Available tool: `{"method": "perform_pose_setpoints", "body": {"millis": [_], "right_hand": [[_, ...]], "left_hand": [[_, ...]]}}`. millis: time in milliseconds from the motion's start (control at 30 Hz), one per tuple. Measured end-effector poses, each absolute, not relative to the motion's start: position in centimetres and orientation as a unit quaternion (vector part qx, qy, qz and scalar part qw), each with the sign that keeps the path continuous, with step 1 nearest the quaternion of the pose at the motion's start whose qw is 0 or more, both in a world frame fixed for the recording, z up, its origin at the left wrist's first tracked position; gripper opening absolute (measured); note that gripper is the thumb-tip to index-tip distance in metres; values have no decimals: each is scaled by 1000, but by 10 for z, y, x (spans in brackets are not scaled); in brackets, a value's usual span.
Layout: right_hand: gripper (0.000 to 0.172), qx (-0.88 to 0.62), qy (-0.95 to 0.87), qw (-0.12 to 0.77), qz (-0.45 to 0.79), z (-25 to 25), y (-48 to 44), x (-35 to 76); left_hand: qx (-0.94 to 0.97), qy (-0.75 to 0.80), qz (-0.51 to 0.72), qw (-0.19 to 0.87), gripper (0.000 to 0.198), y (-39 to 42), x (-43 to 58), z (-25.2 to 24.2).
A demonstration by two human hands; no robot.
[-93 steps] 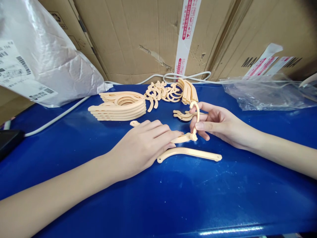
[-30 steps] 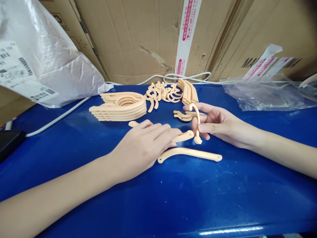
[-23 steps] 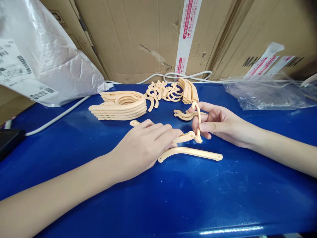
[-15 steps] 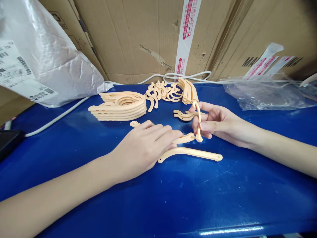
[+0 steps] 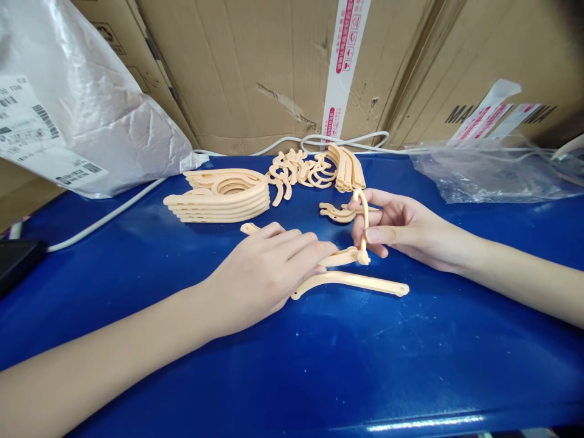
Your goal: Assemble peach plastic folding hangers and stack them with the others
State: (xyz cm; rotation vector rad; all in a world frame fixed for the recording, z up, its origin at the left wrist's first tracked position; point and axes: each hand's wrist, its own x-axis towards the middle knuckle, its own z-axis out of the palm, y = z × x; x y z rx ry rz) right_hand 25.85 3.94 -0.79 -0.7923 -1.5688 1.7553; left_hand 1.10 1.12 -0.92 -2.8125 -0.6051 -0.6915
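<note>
Your left hand [image 5: 269, 264]: fingers closed over a cream bar [image 5: 340, 258] at the blue table [image 5: 292, 371]. Your right hand [image 5: 399, 230]: pinching a hook [image 5: 366, 222], upright at the bar's end; slack pressure could twist it aside.

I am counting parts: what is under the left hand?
Beige strip ends show at both sides of the left hand; the middle is covered, so one piece or two is unclear.
</note>
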Motion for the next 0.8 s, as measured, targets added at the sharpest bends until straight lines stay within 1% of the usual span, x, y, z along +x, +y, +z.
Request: {"method": "perform_pose_setpoints", "body": {"millis": [233,400,600,800], "right_hand": [[33,-302,-618,319,652,-9,39,258],[37,-315,-621,315,645,-7,37,256],[38,-318,-621,349,626,-9,36,255],[34,-332,-625,350,614,-8,34,254]], "left_hand": [[-948,-203,-231,87,23,11,11,-9],[-951,-203,-221,74,24,11,10,-11],[-950,-208,-216,82,24,11,9,-11],[-951,-207,-210,92,24,12,9,-12]]}}
